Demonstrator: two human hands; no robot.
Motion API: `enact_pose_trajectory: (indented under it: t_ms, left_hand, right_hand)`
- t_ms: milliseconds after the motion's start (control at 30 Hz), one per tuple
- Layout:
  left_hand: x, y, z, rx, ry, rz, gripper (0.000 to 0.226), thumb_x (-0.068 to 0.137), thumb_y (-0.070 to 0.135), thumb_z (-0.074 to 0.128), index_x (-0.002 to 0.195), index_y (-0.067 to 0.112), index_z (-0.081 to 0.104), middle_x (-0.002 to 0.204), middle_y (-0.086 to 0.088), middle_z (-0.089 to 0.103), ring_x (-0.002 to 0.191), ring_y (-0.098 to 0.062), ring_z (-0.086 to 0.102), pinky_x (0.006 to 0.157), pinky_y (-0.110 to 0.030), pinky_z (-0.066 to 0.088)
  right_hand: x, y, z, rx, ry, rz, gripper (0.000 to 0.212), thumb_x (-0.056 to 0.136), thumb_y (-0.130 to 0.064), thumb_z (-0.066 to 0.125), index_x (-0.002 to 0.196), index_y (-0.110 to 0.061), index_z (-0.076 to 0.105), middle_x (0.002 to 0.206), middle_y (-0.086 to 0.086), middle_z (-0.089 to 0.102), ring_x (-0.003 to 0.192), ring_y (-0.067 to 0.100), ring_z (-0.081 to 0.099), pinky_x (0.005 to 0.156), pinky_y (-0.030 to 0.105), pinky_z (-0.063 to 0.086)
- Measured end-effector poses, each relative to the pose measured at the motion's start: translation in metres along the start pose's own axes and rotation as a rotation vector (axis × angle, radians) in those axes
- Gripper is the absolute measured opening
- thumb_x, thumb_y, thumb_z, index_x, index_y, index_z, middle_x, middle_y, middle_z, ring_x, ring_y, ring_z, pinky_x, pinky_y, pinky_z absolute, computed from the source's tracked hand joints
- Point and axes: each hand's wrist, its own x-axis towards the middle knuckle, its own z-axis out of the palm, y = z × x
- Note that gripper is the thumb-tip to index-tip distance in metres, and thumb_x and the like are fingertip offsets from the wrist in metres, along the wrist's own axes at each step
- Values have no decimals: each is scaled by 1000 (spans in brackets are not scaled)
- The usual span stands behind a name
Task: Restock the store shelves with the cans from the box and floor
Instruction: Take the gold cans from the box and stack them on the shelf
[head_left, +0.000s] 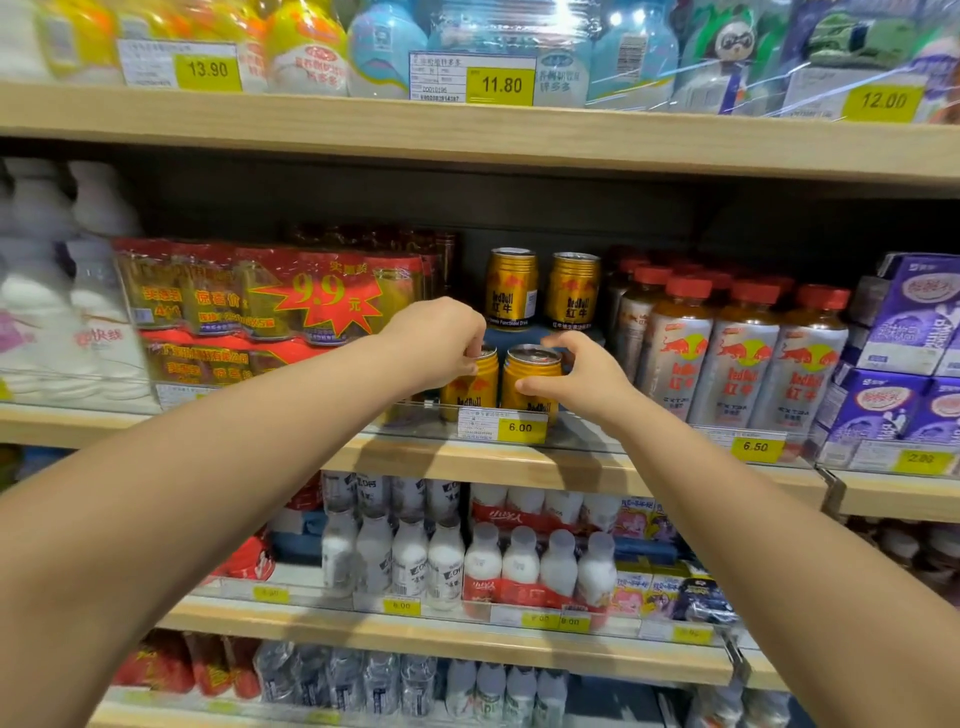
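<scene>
left hand (441, 343), right hand (582, 374) gripping redbull cans (525, 370), 6.00 tag (501, 425)

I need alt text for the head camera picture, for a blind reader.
The left hand grips the left gold can and the right hand grips the right gold can, on a store shelf. Two more gold cans stand behind them, red-capped bottles to their right.

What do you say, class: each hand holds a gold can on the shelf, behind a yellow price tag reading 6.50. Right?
Not quite. The head view shows the yellow price tag reading 6.00, not 6.50. The left hand does hold the left gold can and the right hand the right gold can.
</scene>
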Motion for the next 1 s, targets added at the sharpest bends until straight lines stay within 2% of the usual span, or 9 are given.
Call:
enact_pose_trajectory:
  t_ms: [67, 133, 233, 300, 567, 700, 833, 933, 1000]
  left_hand:
    - [-1, -1, -2, 26, -20, -9, 17, 88, 25, 62, 100, 14, 67, 98, -4, 66, 88, -23, 62, 78, -37, 56]
    - [-2, -4, -3, 44, -46, -14, 15, 88, 23, 61, 98, 13, 67, 98, -6, 66, 89, -25, 63, 78, -40, 56]
    - [-5, -9, -2, 27, -18, -10, 15, 88, 24, 61, 98, 13, 67, 98, -5, 66, 88, -25, 62, 76, -40, 55]
    - [-6, -12, 2, -10, 11, -10, 16, 88, 25, 62, 100, 15, 65, 99, -3, 65, 89, -22, 61, 76, -38, 55]
    - [-8, -14, 11, -94, 77, -7, 18, 87, 26, 64, 103, 16, 64, 99, -3, 66, 91, -22, 60, 78, -39, 54]
    - [-6, -11, 15, -125, 98, 6, 19, 87, 26, 64, 103, 16, 63, 99, -3, 66, 91, -21, 60, 78, -37, 53]
    - [-2, -8, 17, -132, 103, 12, 17, 86, 26, 65, 100, 17, 63, 96, -2, 65, 88, -21, 60, 75, -35, 53]
    - [-1, -8, 21, -151, 101, 0, 16, 86, 26, 64, 101, 18, 62, 98, -2, 65, 88, -19, 60, 76, -36, 54]
    - [-4, -6, 23, -125, 121, -13, 23, 86, 28, 64, 108, 20, 62, 106, -1, 65, 93, -20, 60, 78, -38, 54]
  right_hand:
    - [-1, -2, 3, -8, -17, -6, 62, 70, -37, 80, 124, -23, 52, 117, -6, 56, 89, 2, 51, 58, 11, 35]
    - [-3, -5, -1, -44, -56, -5, 60, 73, -40, 77, 126, -25, 52, 116, -8, 53, 92, 3, 50, 59, 12, 37]
    - [-8, -8, -12, -249, -106, -92, 58, 75, -37, 76, 127, -27, 53, 131, -7, 51, 113, 12, 49, 83, 23, 43]
    - [-11, -10, -16, -340, -87, -136, 50, 79, -31, 74, 125, -27, 56, 133, -5, 54, 114, 15, 53, 90, 31, 45]
    - [-14, -16, -7, -388, -19, -124, 42, 81, -31, 71, 120, -25, 58, 124, -2, 60, 106, 18, 58, 87, 37, 50]
    - [-14, -17, -7, -426, 24, -100, 39, 80, -32, 72, 114, -24, 58, 116, 1, 62, 100, 19, 59, 79, 35, 50]
    - [-15, -14, -11, -417, 30, -87, 38, 79, -31, 74, 112, -23, 58, 115, 1, 62, 97, 19, 60, 78, 34, 51]
    - [-16, -13, -12, -430, 25, -72, 40, 80, -31, 73, 116, -23, 58, 119, 2, 61, 103, 20, 57, 78, 32, 47]
    - [-20, -15, -11, -491, 59, -94, 44, 81, -32, 71, 121, -23, 56, 129, 4, 53, 115, 24, 50, 87, 36, 44]
